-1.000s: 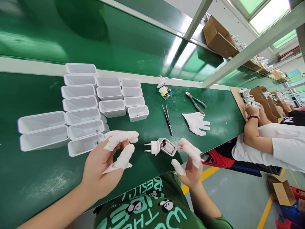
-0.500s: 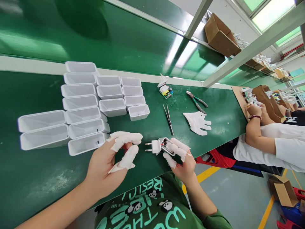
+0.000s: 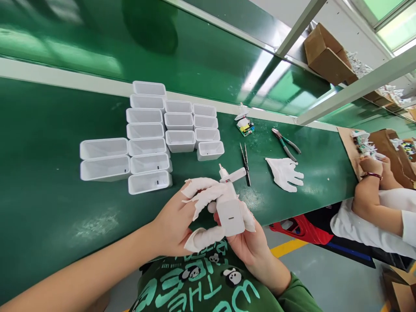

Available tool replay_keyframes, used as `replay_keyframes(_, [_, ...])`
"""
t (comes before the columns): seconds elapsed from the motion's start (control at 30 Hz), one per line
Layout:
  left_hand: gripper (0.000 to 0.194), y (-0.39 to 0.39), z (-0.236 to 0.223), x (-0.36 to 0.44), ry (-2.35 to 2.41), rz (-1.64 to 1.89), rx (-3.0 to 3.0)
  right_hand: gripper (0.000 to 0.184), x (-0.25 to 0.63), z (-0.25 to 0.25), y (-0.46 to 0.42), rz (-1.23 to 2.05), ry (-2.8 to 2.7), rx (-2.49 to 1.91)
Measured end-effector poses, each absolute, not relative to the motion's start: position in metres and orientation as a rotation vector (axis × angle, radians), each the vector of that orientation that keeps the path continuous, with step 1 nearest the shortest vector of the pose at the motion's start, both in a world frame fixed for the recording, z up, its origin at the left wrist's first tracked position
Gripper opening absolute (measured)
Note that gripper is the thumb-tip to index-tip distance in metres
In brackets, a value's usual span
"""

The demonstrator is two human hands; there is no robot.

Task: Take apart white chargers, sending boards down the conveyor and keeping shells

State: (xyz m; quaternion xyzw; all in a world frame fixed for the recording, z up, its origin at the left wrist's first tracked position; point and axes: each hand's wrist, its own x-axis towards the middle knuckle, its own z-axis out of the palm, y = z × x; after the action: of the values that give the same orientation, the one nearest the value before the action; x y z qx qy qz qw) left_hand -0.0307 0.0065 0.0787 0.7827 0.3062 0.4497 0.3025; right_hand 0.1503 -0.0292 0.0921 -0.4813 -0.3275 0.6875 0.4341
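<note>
Both my hands wear white finger cots. My right hand (image 3: pixel 250 242) grips a white charger adapter (image 3: pixel 230 212) from below, holding it upright over the table's front edge. My left hand (image 3: pixel 177 223) closes on the adapter's upper part, fingers by the plug cap (image 3: pixel 231 175) that sticks out at its top. Several empty white plastic shells (image 3: pixel 147 132) lie in rows on the green table (image 3: pixel 48 195) to the upper left of my hands.
Tweezers (image 3: pixel 245 162), a small circuit board with a white part (image 3: pixel 244 123), pliers (image 3: pixel 286 143) and a white glove (image 3: pixel 286 173) lie beyond my hands. A co-worker's arms (image 3: pixel 373 195) rest at the right by cardboard boxes (image 3: pixel 386 147). A metal shelf frame (image 3: pixel 354 82) crosses above.
My right hand picked the adapter up off the table and brought it toward me. My left hand closed in on it. The camera view shifted left.
</note>
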Motion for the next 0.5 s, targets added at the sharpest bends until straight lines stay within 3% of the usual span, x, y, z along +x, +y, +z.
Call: replay_keyframes(0.5, [0.046, 0.004, 0.077, -0.031, 0.870, 1.186, 1.926, 0.041, 0.140, 0.097, -0.028, 2.041, -0.634, -1.007])
